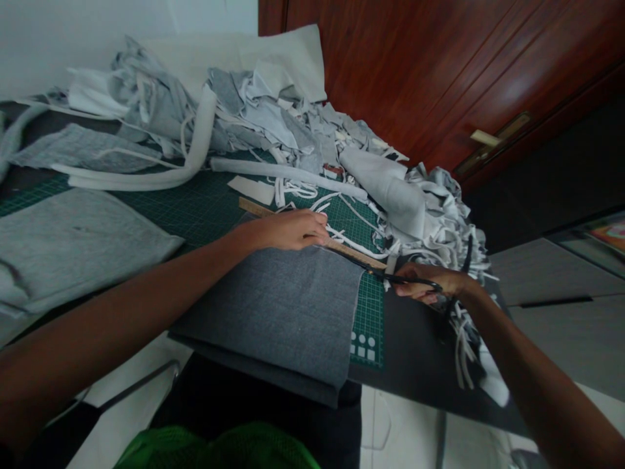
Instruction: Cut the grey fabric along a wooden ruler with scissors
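Observation:
A dark grey cloth point(288, 312) lies over the near part of the table, its front part hanging past the edge. Along its far edge runs a wooden ruler point(359, 253). My left hand point(293, 229) bears down on the ruler and the cloth edge with its fingers bent and closed; the fingertips are partly hidden. At the ruler's right end, my right hand point(422, 283) grips black scissors point(388, 277) by the handles. Their blades point left and lie at the cloth's far right corner. How far the blades are apart cannot be made out.
Under the cloth is a green cutting mat point(368, 312) on a dark table point(410, 352). Grey and white fabric scraps point(273, 117) heap along the back and right. A folded light grey cloth point(83, 241) lies left. Beyond stands a brown door point(415, 78).

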{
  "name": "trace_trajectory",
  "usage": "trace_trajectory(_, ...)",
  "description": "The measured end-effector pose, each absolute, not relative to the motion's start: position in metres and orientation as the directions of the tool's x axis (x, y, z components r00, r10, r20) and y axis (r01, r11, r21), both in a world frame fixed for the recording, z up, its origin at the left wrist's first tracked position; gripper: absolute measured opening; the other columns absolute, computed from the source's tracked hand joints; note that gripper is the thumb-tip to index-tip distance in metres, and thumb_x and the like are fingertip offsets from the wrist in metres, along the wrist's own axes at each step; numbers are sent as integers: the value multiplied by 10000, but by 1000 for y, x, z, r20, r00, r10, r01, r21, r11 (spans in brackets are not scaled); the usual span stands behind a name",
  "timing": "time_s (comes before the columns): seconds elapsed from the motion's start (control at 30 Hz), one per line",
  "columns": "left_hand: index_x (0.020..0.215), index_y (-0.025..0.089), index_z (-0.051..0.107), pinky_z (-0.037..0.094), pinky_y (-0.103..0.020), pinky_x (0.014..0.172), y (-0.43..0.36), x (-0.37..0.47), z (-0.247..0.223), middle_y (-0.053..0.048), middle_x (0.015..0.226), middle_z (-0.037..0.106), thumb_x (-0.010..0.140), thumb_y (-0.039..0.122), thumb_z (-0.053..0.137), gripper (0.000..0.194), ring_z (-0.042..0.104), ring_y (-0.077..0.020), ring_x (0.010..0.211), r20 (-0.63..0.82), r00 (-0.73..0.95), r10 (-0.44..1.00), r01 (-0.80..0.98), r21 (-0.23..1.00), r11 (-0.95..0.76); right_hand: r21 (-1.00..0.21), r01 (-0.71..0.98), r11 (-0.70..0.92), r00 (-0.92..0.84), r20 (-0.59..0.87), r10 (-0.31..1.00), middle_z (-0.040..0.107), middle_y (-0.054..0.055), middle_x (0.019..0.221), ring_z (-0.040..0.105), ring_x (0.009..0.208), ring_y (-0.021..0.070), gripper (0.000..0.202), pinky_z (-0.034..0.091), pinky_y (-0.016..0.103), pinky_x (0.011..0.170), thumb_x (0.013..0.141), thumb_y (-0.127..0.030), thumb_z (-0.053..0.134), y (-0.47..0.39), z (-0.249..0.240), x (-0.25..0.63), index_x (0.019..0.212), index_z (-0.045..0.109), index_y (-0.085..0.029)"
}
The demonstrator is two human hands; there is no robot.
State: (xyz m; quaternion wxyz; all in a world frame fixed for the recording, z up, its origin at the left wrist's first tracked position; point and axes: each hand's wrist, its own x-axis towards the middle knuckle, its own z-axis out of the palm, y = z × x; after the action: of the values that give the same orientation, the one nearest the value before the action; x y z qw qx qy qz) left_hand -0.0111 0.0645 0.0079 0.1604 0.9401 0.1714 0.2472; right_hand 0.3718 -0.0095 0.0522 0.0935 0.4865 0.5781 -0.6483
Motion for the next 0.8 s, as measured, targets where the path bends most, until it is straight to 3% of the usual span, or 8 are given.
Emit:
trace_trajectory(0.5,1115,263,820,497,-302,996,60,-10,16,-49,1037,744,1052,207,574,260,677,-180,1022,346,858,380,217,426,-878,-699,656,-285,-563,-704,433,358,-116,470,296,351,21,583,251,127,300,838,-591,821,-8,49,375,634,433,-207)
trace_trajectory(0.8,1137,313,826,497,-314,1004,63,-10,13,-43,1049,755,1037,217,588,275,680,-187,1022,364,850,381,207,435,-876,-691,659,-297,-559,-714,422,378,-107,466,322,344,29,570,243,133,304,850,-574,813,-8,52,373,621,445,-204)
